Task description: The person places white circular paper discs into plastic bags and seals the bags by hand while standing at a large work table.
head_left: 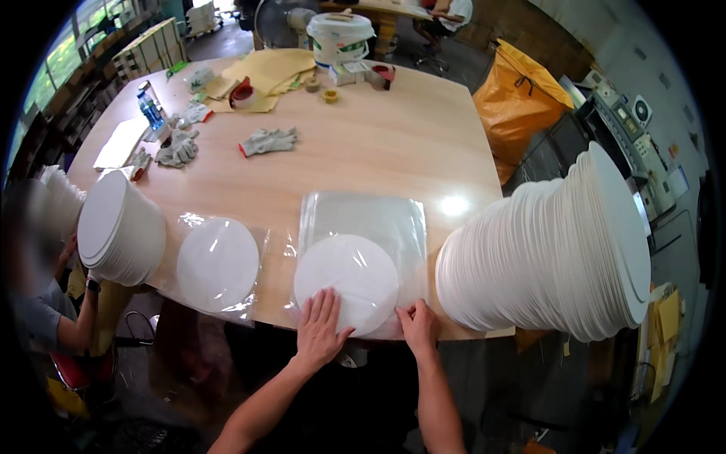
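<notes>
Left hand [320, 325]: on disc [354, 268] (white) | right hand [420, 325]: at bag [364, 212]

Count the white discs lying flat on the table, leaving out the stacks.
2: one disc under the left hand, another disc farther left, beside a white stack. Any beneath would be hidden.

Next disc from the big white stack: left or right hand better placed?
Right, likely: the right hand, at the edge of the clear plastic, is nearer the big white stack. The left hand lies flat on the white disc, farther off.
</notes>
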A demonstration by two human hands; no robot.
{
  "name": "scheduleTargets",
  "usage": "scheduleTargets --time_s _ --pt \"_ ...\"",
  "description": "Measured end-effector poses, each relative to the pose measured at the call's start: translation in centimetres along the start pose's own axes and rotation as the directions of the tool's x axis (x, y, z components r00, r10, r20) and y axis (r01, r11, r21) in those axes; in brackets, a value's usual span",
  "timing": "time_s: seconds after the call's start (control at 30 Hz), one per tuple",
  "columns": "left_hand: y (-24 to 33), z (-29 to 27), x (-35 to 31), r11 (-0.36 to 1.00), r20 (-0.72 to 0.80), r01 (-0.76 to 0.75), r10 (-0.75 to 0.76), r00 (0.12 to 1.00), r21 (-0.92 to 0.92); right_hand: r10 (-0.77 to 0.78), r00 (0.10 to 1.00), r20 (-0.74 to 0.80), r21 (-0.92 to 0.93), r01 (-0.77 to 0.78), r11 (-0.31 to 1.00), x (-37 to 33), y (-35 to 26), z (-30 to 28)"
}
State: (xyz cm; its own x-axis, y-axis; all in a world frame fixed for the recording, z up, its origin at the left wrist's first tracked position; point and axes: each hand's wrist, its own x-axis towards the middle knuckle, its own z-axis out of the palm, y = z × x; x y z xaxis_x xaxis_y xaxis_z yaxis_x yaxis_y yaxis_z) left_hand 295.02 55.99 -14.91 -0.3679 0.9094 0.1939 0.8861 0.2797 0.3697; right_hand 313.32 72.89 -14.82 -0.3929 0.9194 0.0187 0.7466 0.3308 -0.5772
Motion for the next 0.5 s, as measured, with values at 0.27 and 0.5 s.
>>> scheduleTargets --time_s 0.27,0.5 --pt "-3.8 -1.5 -5.1 0.993 -0.055 0.117 -0.116 0.992 0.029 0.013 1.000 0.018 -0.076 -0.012 0.997 -0.2 0.0 0.1" --pt "0.8 1.4 -1.0 0.986 0.036 -0.099 0.095 0.995 0.132 -0.490 0.852 -0.185 -0.203 0.454 0.867 -1.2 -5.9 0.9"
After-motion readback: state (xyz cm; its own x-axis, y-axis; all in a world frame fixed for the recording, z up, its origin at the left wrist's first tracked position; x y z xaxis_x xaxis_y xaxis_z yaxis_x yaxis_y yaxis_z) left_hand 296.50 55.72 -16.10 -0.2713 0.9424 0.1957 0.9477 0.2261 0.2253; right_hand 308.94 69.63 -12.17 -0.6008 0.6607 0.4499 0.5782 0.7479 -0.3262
